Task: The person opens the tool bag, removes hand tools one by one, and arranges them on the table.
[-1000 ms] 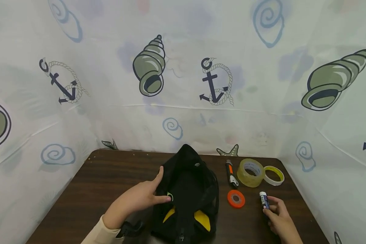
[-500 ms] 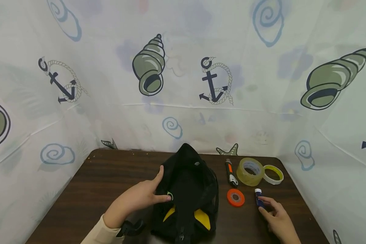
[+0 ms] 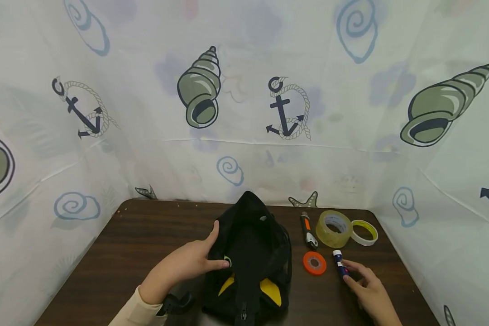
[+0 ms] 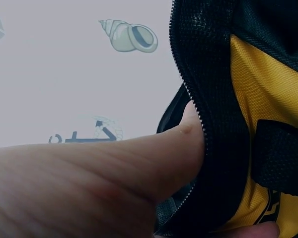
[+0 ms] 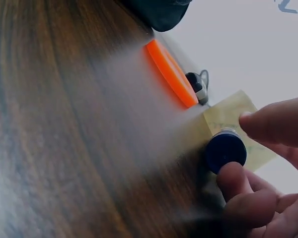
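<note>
A black bag with yellow patches [image 3: 254, 246] stands in the middle of the table, its zipped mouth gaping. My left hand [image 3: 191, 262] grips the left edge of that mouth, thumb on the outer side. In the left wrist view the hand passes behind the toothed zipper edge [image 4: 196, 114], so most fingers are hidden inside. On the right, my right hand [image 3: 368, 287] pinches a blue glue stick with a white cap [image 3: 340, 265] between thumb and fingers. The right wrist view shows the stick's round dark-blue end [image 5: 225, 152] at the fingertips.
Left of the glue stick lies an orange tape roll [image 3: 314, 263]. Behind it are a utility knife [image 3: 308, 232], a wide clear tape roll [image 3: 323, 235] and a narrow white-and-yellow tape roll [image 3: 364, 241]. A patterned cloth [image 3: 244, 113] surrounds the brown table [image 3: 159, 226].
My right hand has carried the glue stick left and slightly away from me, closer to the orange tape roll. The left hand and the bag have stayed put.
</note>
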Demonstrator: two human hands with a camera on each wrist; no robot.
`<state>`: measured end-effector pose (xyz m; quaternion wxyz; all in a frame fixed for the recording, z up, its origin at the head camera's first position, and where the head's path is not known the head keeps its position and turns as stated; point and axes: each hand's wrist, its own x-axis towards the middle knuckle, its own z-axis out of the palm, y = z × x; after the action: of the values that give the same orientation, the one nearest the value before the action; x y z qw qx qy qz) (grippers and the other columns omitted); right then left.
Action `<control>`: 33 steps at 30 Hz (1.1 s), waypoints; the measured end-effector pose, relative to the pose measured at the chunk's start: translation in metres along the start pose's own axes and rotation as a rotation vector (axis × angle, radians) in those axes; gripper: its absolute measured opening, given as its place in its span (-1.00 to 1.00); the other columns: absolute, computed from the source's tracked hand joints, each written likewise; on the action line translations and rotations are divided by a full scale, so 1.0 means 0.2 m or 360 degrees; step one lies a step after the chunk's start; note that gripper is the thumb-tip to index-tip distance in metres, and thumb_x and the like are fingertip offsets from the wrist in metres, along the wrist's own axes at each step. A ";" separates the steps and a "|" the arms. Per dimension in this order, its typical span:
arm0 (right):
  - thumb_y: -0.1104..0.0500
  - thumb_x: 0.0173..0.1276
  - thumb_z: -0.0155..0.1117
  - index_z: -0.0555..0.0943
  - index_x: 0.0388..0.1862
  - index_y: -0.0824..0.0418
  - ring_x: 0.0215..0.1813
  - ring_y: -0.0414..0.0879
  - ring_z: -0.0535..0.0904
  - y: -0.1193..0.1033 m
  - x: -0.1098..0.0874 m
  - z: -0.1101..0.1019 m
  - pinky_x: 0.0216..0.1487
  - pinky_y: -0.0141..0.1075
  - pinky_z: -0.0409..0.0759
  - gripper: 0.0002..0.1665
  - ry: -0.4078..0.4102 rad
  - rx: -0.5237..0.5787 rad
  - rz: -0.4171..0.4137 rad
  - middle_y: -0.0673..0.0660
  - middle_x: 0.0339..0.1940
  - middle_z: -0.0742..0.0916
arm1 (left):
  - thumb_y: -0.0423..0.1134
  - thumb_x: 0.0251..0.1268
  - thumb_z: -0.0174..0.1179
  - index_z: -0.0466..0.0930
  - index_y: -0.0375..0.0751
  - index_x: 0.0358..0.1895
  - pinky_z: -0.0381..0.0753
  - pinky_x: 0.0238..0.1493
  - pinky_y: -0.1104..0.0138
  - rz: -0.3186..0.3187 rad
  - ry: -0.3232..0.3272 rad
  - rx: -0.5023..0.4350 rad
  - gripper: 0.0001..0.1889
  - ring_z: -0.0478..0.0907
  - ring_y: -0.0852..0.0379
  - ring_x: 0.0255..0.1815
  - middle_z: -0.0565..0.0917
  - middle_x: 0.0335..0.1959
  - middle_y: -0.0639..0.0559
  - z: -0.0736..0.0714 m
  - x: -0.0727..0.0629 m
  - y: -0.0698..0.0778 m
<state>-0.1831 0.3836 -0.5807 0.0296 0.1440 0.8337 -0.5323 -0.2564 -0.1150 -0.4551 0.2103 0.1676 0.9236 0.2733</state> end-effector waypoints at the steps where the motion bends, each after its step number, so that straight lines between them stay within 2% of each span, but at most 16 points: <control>1: -0.05 0.62 0.41 0.51 0.61 0.00 -0.48 -0.13 0.51 0.00 0.00 0.00 -0.56 -0.24 0.58 -0.33 0.0003 0.0030 0.0010 0.27 0.45 0.53 | 0.38 0.41 0.37 -0.45 0.06 0.83 0.69 0.26 -0.16 0.0001 -0.0003 -0.0005 0.31 0.81 -0.01 0.09 0.83 -0.09 0.12 0.00 0.00 0.00; 3: -0.08 0.64 0.38 0.47 0.63 -0.01 -0.45 -0.13 0.52 0.01 0.00 0.00 -0.53 -0.25 0.58 -0.32 0.0032 0.0052 0.0019 0.27 0.45 0.53 | 0.37 0.41 0.37 -0.45 0.07 0.84 0.69 0.27 -0.15 -0.0007 -0.0004 -0.0008 0.30 0.81 -0.02 0.11 0.84 -0.09 0.13 0.00 -0.01 0.01; 5: -0.06 0.67 0.34 0.43 0.64 0.03 -0.41 -0.14 0.52 0.01 -0.01 0.00 -0.48 -0.27 0.57 -0.33 0.0116 0.0002 -0.0010 0.30 0.41 0.55 | 0.36 0.40 0.39 -0.43 0.09 0.84 0.70 0.25 -0.14 -0.0016 0.0004 0.0003 0.30 0.81 -0.01 0.09 0.83 -0.09 0.12 -0.01 -0.01 0.02; 9: 0.10 0.70 0.31 0.42 0.57 0.19 -0.41 -0.19 0.52 0.00 -0.04 0.02 -0.39 -0.32 0.56 -0.42 0.0423 -0.0060 -0.0185 -0.02 0.06 0.70 | 0.34 0.41 0.39 -0.43 0.11 0.84 0.72 0.15 -0.06 -0.0017 0.0004 0.0043 0.29 0.78 0.12 -0.09 0.76 -0.26 0.15 -0.01 -0.01 0.02; 12: 0.21 0.68 0.30 0.42 0.49 0.26 -0.44 -0.23 0.53 -0.05 -0.09 0.07 -0.41 -0.35 0.52 -0.49 0.0619 0.0017 -0.0340 -0.29 -0.15 0.64 | 0.35 0.41 0.39 -0.44 0.11 0.84 0.69 0.05 0.02 0.0012 -0.0009 0.0044 0.29 0.69 0.20 -0.25 0.66 -0.40 0.12 -0.01 -0.01 0.02; 15: 0.27 0.68 0.28 0.44 0.44 0.27 -0.44 -0.23 0.54 -0.14 -0.13 0.11 -0.42 -0.36 0.50 -0.54 0.0666 0.0090 -0.0484 -0.24 -0.15 0.64 | 0.35 0.39 0.40 -0.44 0.11 0.84 0.64 -0.09 0.09 0.0045 -0.0003 0.0024 0.30 0.63 0.18 -0.34 0.65 -0.42 0.09 -0.02 -0.02 0.01; 18: 0.35 0.64 0.29 0.47 0.39 0.28 -0.41 -0.20 0.56 -0.25 -0.18 0.18 -0.42 -0.34 0.50 -0.58 0.0593 0.0138 -0.0668 -0.13 -0.11 0.65 | 0.32 0.39 0.42 -0.43 0.11 0.84 0.56 -0.23 0.16 0.0068 0.0000 -0.0002 0.30 0.61 0.15 -0.40 0.66 -0.43 0.08 -0.03 -0.03 0.00; 21: 0.44 0.60 0.28 0.42 0.40 0.32 -0.39 -0.18 0.57 -0.35 -0.22 0.26 -0.41 -0.31 0.51 -0.52 0.0434 0.0196 -0.0848 -0.01 -0.08 0.66 | 0.31 0.39 0.43 -0.42 0.13 0.84 0.58 -0.24 0.18 0.0102 0.0002 -0.0023 0.30 0.63 0.18 -0.37 0.69 -0.40 0.11 -0.04 -0.05 -0.01; 26: 0.44 0.61 0.26 0.33 0.47 0.28 -0.31 -0.14 0.62 -0.56 -0.28 0.38 -0.36 -0.33 0.58 -0.45 0.0159 0.0276 -0.0958 0.08 -0.05 0.66 | 0.31 0.39 0.43 -0.44 0.15 0.83 0.63 -0.18 0.18 0.0158 -0.0008 -0.0029 0.30 0.65 0.23 -0.31 0.70 -0.35 0.18 -0.05 -0.06 -0.02; 30: 0.36 0.66 0.25 0.41 0.42 0.24 -0.21 -0.06 0.64 -0.76 -0.29 0.46 -0.26 -0.32 0.67 -0.55 -0.0073 0.0295 -0.1044 0.12 -0.05 0.65 | 0.30 0.39 0.43 -0.46 0.15 0.83 0.62 -0.18 0.18 0.0185 -0.0024 -0.0036 0.31 0.65 0.21 -0.31 0.69 -0.35 0.17 -0.06 -0.06 -0.03; 33: 0.31 0.70 0.22 0.46 0.36 0.24 -0.17 0.01 0.64 -0.91 -0.26 0.52 -0.18 -0.31 0.70 -0.65 -0.0299 0.0310 -0.1114 0.23 -0.06 0.65 | 0.28 0.40 0.44 -0.45 0.14 0.83 0.61 -0.19 0.18 0.0199 -0.0025 -0.0044 0.30 0.65 0.21 -0.30 0.70 -0.34 0.17 -0.07 -0.07 -0.04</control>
<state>-0.1929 0.2071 -0.4549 -0.0916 -0.1969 0.7716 -0.5979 -0.2529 -0.1333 -0.4437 0.2022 0.2240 0.9058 0.2974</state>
